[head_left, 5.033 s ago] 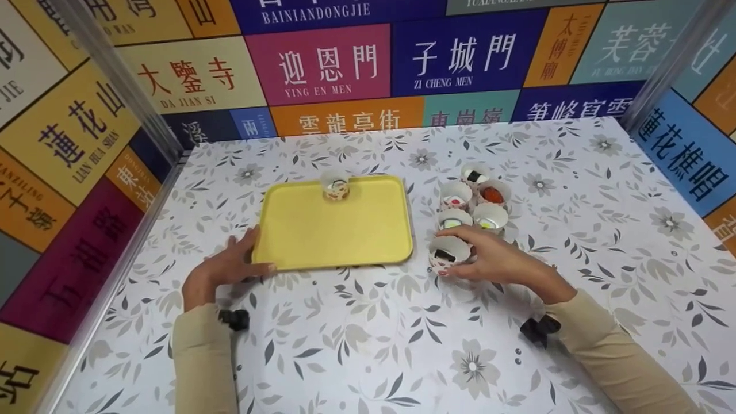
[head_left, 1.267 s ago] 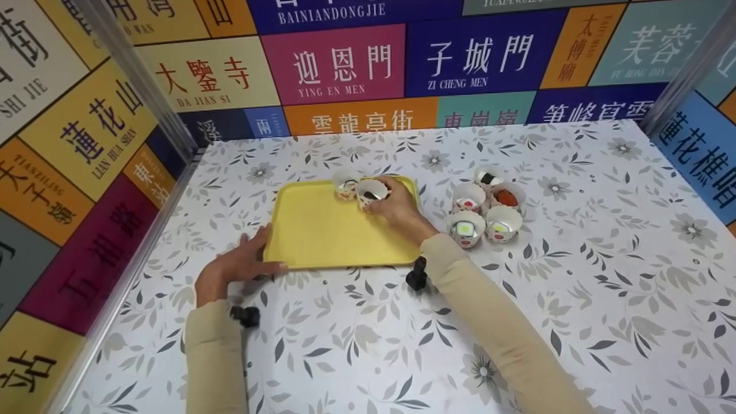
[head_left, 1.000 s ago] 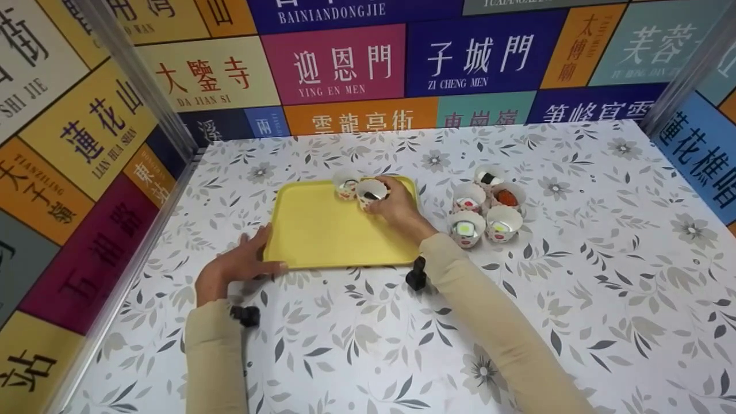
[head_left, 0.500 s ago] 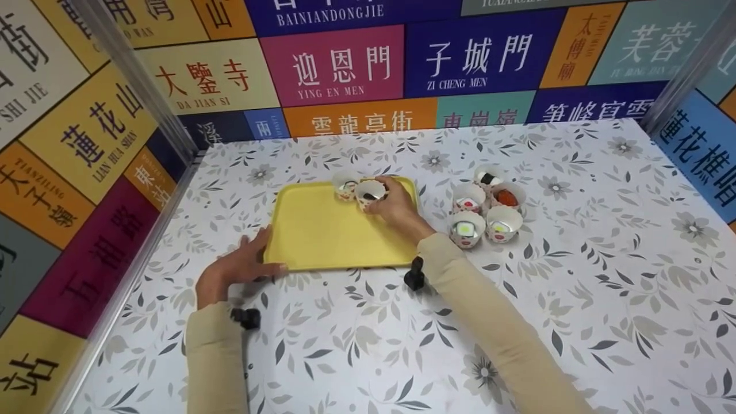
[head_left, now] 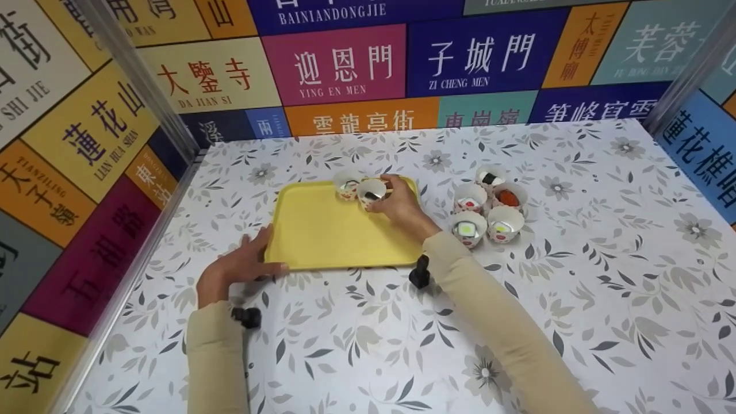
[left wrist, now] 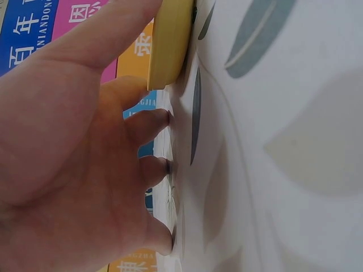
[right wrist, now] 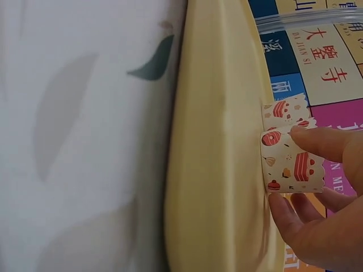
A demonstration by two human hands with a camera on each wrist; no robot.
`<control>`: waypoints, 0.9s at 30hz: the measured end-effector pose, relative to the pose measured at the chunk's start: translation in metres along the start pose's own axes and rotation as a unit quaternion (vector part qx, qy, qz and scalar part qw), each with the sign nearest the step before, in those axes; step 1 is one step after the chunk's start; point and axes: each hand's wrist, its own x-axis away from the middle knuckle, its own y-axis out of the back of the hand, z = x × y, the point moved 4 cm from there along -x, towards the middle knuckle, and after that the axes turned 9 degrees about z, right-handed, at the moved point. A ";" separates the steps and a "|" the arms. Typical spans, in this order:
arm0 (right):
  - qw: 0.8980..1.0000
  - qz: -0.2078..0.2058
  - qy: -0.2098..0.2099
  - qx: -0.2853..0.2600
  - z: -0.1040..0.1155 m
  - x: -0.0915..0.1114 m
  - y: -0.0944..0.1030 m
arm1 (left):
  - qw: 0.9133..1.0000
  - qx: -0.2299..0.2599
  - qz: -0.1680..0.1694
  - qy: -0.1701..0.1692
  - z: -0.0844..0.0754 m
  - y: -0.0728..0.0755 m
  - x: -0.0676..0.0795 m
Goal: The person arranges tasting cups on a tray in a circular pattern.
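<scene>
A yellow tray (head_left: 328, 230) lies flat on the table. My left hand (head_left: 244, 259) is at its near left corner, thumb along the front edge; in the left wrist view the spread fingers (left wrist: 148, 126) reach the tablecloth. With thumb and fingers, my right hand (head_left: 402, 204) holds a paper baking cup (head_left: 368, 188) at the tray's far side. Something dark shows inside it. The right wrist view shows this cup (right wrist: 289, 161) upright on the tray surface, with red cake prints. Just left of it stands a second paper cup (head_left: 345, 187) with something pale inside.
To the right of the tray, several more paper cups (head_left: 505, 225) stand in a cluster, with small sushi-like pieces inside, one orange-red. A floral cloth (head_left: 356, 345) covers the table. Printed panels (head_left: 333, 63) rise behind and at both sides.
Over the five seconds, my right hand has carried the dark-filled baking cup from the cluster leftward onto the tray, beside the first cup. In the last second almost nothing has moved.
</scene>
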 end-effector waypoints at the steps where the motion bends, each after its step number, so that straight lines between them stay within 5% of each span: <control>1: 1.000 -0.001 0.000 0.000 0.000 0.001 0.001 | 1.000 0.000 0.000 -0.001 0.000 0.000 0.000; 27: 0.999 -0.027 0.002 0.017 0.007 0.049 0.050 | 1.000 0.003 0.003 0.015 0.000 0.000 0.000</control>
